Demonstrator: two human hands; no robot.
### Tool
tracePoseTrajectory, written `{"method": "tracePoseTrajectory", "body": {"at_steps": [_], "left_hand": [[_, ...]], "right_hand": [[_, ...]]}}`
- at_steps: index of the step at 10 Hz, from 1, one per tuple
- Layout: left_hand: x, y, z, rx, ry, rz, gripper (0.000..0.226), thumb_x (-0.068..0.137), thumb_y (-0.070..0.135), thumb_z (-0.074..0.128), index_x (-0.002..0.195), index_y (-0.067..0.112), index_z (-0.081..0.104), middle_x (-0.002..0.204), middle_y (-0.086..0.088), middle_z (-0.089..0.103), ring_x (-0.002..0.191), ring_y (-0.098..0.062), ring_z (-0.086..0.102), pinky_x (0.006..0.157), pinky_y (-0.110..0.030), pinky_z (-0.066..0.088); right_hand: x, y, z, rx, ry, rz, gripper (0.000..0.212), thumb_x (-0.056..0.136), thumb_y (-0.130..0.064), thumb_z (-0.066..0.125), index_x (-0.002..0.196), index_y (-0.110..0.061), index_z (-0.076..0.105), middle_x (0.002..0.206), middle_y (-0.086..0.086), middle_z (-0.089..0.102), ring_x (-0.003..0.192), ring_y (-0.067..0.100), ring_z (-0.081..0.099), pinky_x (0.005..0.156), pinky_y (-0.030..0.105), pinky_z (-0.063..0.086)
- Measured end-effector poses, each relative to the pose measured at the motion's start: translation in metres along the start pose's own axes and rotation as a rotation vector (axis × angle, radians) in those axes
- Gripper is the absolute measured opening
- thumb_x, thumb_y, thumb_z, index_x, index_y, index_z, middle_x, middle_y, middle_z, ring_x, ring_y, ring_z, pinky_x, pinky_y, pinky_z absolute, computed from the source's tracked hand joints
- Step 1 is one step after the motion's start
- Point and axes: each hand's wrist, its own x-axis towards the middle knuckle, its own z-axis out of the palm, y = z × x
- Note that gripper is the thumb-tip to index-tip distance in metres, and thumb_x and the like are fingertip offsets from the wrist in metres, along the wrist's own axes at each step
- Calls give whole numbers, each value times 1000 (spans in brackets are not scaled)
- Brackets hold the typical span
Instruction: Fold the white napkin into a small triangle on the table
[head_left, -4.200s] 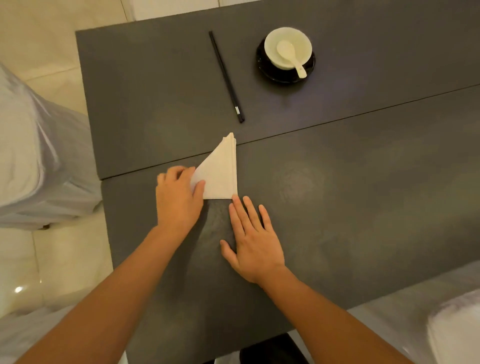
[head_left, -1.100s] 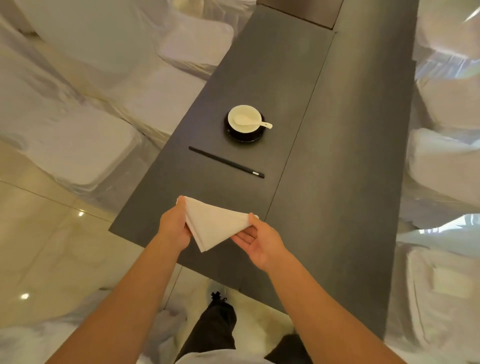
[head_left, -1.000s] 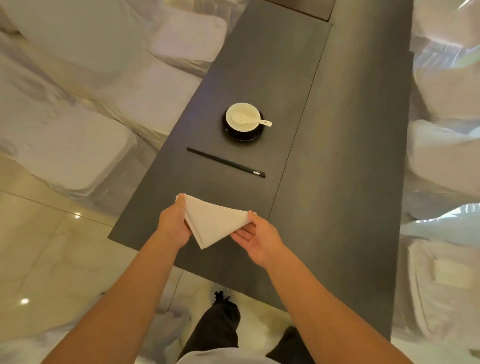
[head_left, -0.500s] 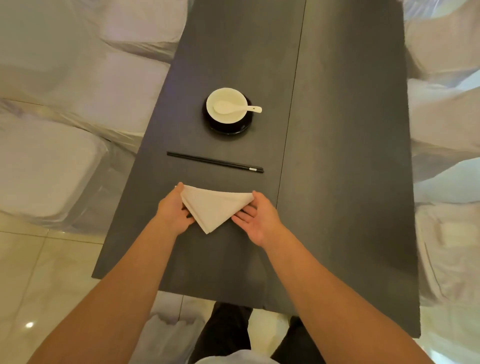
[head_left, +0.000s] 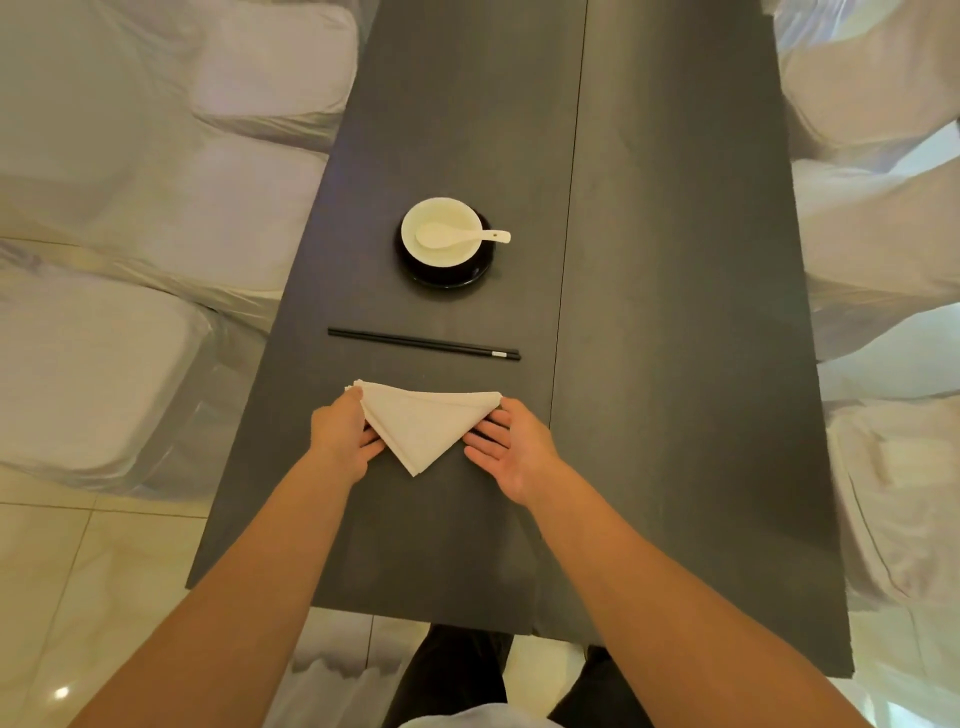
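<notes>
The white napkin (head_left: 423, 423) is folded into a small triangle with its long edge away from me and its point toward me. It is on or just above the dark table (head_left: 675, 364); I cannot tell which. My left hand (head_left: 340, 439) grips the napkin's left corner, thumb on top. My right hand (head_left: 511, 444) holds the right corner, palm up, with its fingers under the cloth.
Black chopsticks (head_left: 423, 344) lie crosswise just beyond the napkin. Farther off, a white bowl with a white spoon (head_left: 441, 235) sits on a black saucer (head_left: 457, 273). Chairs covered in white cloth (head_left: 93, 374) line both long sides of the table.
I have walked round to the table's short end, carrying the triangle in both hands. It has come down from mid-air near the edge to a spot just before the chopsticks.
</notes>
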Motion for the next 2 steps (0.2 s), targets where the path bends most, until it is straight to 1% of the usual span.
{"method": "tracePoseTrajectory", "body": {"at_steps": [1,2], "left_hand": [[-3,0,0,11,83,70,28,99,19,57,121,3,55,113,-14,67,104,-30,67,96,-44,53],[-15,-2,-2,42,104,114,9,97,17,56,97,7,57,99,-11,65,89,-24,65,86,-39,52]], "right_hand": [[-6,-2,-2,10,41,22,52,101,-29,52,143,-2,42,133,20,58,116,38,60,92,46,52],[-20,3,-7,-43,82,65,49,102,-27,50,144,-2,42,138,21,56,116,39,60,86,44,54]]}}
